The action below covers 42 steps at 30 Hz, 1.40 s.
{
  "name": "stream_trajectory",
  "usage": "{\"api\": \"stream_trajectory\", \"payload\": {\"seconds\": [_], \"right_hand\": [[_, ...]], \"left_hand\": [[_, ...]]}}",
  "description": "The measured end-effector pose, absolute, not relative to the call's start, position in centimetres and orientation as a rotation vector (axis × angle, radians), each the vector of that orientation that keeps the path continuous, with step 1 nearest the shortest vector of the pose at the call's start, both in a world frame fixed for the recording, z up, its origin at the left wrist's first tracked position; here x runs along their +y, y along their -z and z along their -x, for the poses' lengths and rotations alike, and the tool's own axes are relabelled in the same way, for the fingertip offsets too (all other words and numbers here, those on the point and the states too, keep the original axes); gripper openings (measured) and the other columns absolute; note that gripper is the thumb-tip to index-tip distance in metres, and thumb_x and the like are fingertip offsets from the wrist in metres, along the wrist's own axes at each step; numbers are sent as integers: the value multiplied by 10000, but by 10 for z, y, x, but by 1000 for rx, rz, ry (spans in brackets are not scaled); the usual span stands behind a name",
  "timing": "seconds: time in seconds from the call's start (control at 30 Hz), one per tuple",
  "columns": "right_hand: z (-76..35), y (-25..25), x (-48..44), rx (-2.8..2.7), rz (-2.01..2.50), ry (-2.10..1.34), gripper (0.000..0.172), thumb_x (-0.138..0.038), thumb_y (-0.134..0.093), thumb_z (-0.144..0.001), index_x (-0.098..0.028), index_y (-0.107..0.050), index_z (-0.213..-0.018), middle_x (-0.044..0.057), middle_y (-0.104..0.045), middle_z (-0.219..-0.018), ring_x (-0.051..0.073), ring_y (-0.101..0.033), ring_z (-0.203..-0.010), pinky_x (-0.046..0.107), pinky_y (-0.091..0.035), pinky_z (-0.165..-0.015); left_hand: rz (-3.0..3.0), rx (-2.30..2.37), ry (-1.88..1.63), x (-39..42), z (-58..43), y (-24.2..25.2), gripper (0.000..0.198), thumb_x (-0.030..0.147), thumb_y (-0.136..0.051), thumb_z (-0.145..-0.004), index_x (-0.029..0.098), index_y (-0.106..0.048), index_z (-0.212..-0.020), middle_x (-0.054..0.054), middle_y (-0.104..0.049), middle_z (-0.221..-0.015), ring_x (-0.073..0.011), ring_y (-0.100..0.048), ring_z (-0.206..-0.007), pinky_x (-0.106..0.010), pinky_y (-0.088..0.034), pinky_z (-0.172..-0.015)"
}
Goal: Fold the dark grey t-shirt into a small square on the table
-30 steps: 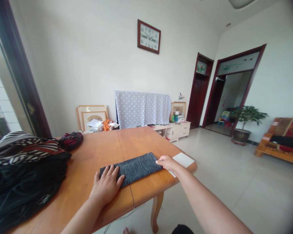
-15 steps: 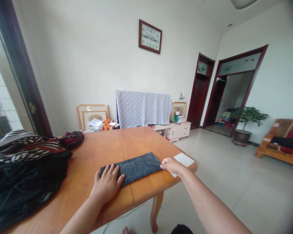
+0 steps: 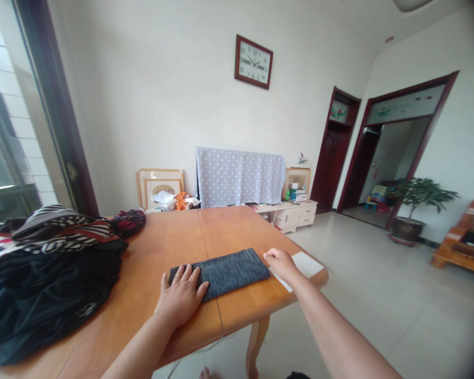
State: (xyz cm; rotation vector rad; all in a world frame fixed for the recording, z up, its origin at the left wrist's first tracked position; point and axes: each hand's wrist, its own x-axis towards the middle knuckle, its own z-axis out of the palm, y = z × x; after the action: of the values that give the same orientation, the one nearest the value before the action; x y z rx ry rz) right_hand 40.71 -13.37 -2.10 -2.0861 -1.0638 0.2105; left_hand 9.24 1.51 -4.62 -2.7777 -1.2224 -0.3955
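A folded dark grey knitted cloth (image 3: 227,271) lies as a long strip on the wooden table (image 3: 237,226). My left hand (image 3: 181,297) lies flat on its near left end, fingers spread. At the cloth's right end, my right hand (image 3: 281,263) has its fingers curled and pinched on the edge. A white sheet of paper (image 3: 306,266) lies at the table's right corner, just beyond my right hand.
A pile of dark and striped clothes (image 3: 43,273) covers the table's left side. Behind the table stand picture frames (image 3: 160,187), a dotted cloth cover (image 3: 240,176) and a low white cabinet (image 3: 292,216). Tiled floor, doorways and a potted plant (image 3: 421,202) lie to the right.
My right hand slid a little to the right along the cloth's end. The view shifted slightly to the left. My left hand stayed flat on the cloth.
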Motion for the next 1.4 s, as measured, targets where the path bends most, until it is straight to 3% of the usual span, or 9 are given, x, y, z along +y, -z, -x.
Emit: {"api": "stream_trajectory", "payload": {"seconds": [0.13, 0.27, 0.5, 0.63, 0.8, 1.07, 1.13, 1.23, 1.4], "right_hand": [[-405, 20, -110, -1050, 2106, -92, 341, -435, -440, -929, -207, -685, -861, 47, -724, -890, 183, -619, -812, 241, -378, -674], [-408, 23, -82, -1051, 2173, -100, 384, -483, -471, -921, -201, -689, -779, 61, -717, -805, 190, -619, -733, 253, -357, -618], [-411, 27, -49, -1115, 2263, -133, 227, -384, -550, -905, -216, -675, -820, 19, -708, -788, 156, -607, -713, 227, -359, -626], [-408, 28, -50, -1131, 2319, -40, 243, -407, -463, -966, -239, -637, -937, 18, -696, -851, 154, -601, -768, 232, -348, -657], [-405, 26, -61, -1151, 2412, 19, 253, -435, -499, -947, -230, -629, -877, 40, -676, -838, 177, -590, -748, 262, -332, -644], [-364, 15, -65, -1550, 2222, 246, 432, -401, -272, -1025, -244, -669, -1090, 86, -680, -1129, 211, -591, -1066, 297, -366, -912], [-357, 22, -65, -1704, 2199, 126, 494, -447, -261, -1021, -218, -628, -1258, 112, -612, -1320, 239, -524, -1237, 326, -322, -1033], [-358, 33, -64, -1776, 2289, -110, 639, -545, -246, -1001, -173, -438, -1485, 119, -369, -1559, 268, -267, -1461, 385, -189, -1162], [-364, 43, -63, -1723, 2391, -250, 743, -639, -163, -977, -204, -251, -1573, 65, -138, -1641, 242, -55, -1519, 426, -71, -1205]], "left_hand": [[2772, -1220, 405, 14, -92, 46, 666, 630, -244, -946, 267, -462, -1460, -101, -339, -1590, -354, -221, -1485, -713, -65, -1129], [2759, -1223, 403, 12, -91, 44, 671, 623, -231, -949, 257, -465, -1460, -99, -338, -1590, -355, -226, -1483, -718, -74, -1126], [2746, -1259, 389, 6, -91, 40, 665, 617, -236, -949, 269, -454, -1472, -103, -320, -1598, -380, -210, -1484, -744, -39, -1111], [2732, -1259, 419, 6, -91, 42, 661, 623, -246, -947, 278, -460, -1468, -121, -329, -1592, -392, -207, -1483, -752, -26, -1102], [2738, -1283, 424, 6, -91, 41, 662, 632, -280, -937, 277, -472, -1461, -137, -349, -1579, -400, -212, -1479, -754, 2, -1098], [2762, -1325, 410, 4, -91, 37, 656, 636, -288, -934, 291, -467, -1462, -125, -326, -1592, -370, -179, -1495, -717, 27, -1123], [2763, -1333, 412, 3, -91, 36, 663, 646, -278, -931, 296, -467, -1461, -123, -319, -1596, -370, -175, -1496, -715, 31, -1125], [2783, -1353, 410, 3, -90, 35, 677, 666, -277, -925, 300, -463, -1463, -122, -311, -1599, -368, -165, -1498, -722, 31, -1120], [2871, -1411, 434, 9, -87, 36, 721, 716, -275, -902, 302, -449, -1465, -106, -300, -1605, -344, -174, -1502, -713, -17, -1131]]}}
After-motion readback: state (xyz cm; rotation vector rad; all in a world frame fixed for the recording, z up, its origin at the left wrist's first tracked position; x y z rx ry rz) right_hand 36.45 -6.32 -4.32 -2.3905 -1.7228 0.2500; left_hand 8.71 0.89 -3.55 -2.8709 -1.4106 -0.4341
